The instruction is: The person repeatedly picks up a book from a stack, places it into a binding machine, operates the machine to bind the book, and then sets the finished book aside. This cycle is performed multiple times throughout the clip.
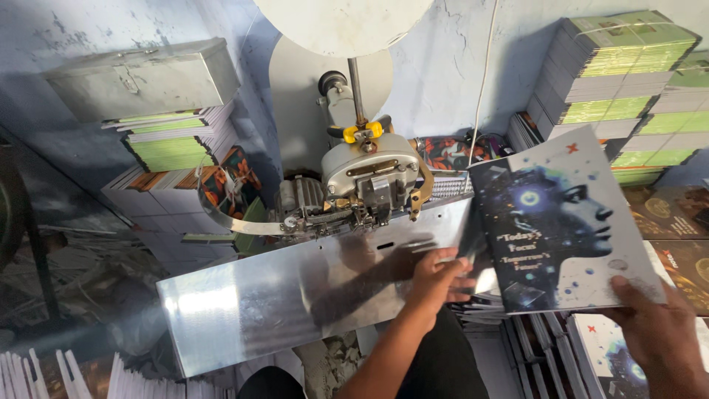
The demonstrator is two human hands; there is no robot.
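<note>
One notebook (565,222) with a dark blue cover is being held tilted above the shiny metal table (244,303) of the stitching machine (365,181). It is not lying on the table yet, while stacks of books (613,74) are waiting behind. The right hand (657,329) is gripping its lower corner, fingers closed on the cover. The left hand (436,277) is reaching, arm outstretched, to the book's left edge, apparently pinching it, though blur is hiding the grip.

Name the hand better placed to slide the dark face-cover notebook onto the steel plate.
Probably the left hand: it rests on the shiny steel plate at the dark face-cover notebook's spine; the right hand only supports its far corner.
</note>
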